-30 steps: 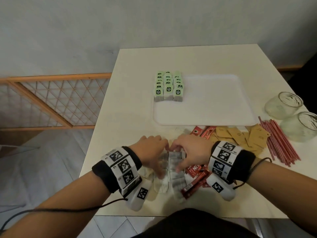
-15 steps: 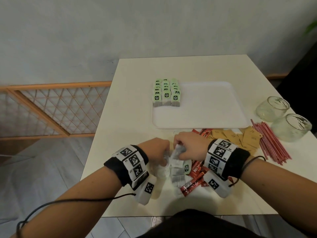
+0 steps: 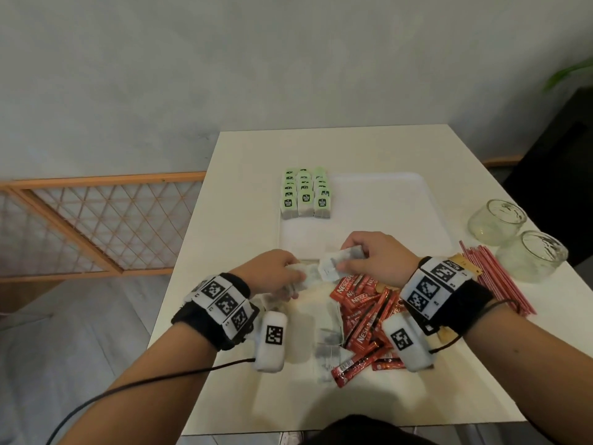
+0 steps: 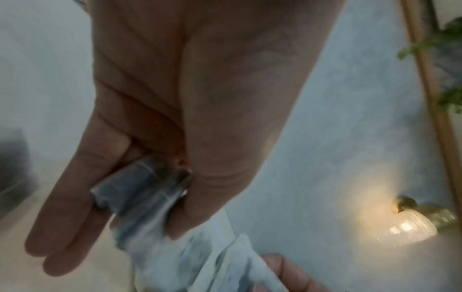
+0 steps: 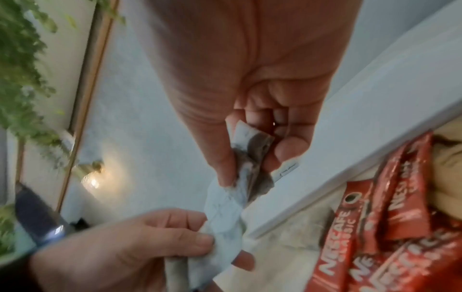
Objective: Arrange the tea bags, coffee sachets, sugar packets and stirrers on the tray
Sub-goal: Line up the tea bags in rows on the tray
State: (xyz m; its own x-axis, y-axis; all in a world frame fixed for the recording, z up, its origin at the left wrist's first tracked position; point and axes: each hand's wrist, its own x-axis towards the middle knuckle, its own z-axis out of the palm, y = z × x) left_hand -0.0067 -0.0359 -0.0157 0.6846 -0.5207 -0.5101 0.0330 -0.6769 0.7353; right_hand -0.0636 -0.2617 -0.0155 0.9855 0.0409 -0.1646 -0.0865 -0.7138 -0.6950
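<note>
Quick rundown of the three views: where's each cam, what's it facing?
Head: on the head, looking down at the table, tray, both forearms and hands.
Left wrist: under the left hand, along the palm to held tea bags; wall beyond.
Right wrist: under the right hand, toward its pinched tea bag and coffee sachets.
Shared: the wrist views each catch the other hand's fingers.

Tea bags (image 3: 333,268): thin white paper, matt, crumpled, dark leaf showing through. Sachets (image 3: 362,319): red foil-like film, glossy. Tray (image 3: 385,213): white plastic, smooth, faint sheen. Table (image 3: 244,239): cream, smooth, matt. Jars (image 3: 495,221): clear glass. Sugar packets (image 3: 462,266): brown matt paper. Gate (image 3: 96,226): orange wood.
</note>
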